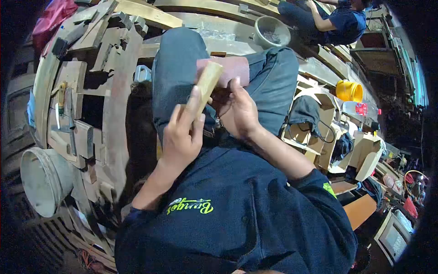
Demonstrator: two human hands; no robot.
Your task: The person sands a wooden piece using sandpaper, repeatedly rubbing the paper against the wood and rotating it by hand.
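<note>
My left hand (182, 132) grips a short, pale wooden piece (209, 82), fingers along one side and thumb on the other. The wood is tilted, its far end pointing up and to the right. Just beside it, my right hand (238, 108) holds a curled reddish-brown sheet of sandpaper (236, 69), with the thumb at its near edge and the other fingers partly hidden. The sandpaper lies behind the wood, over my lap between the knees. Whether the two touch cannot be made out.
Wooden planks (119, 105) lie on my left with a handled tool (62, 98) and a white bucket (43, 182). A grey basin (272, 32) stands ahead, near another person (340, 23). On my right are wooden boxes (326, 123), a yellow container (349, 91) and a plastic bottle (360, 108).
</note>
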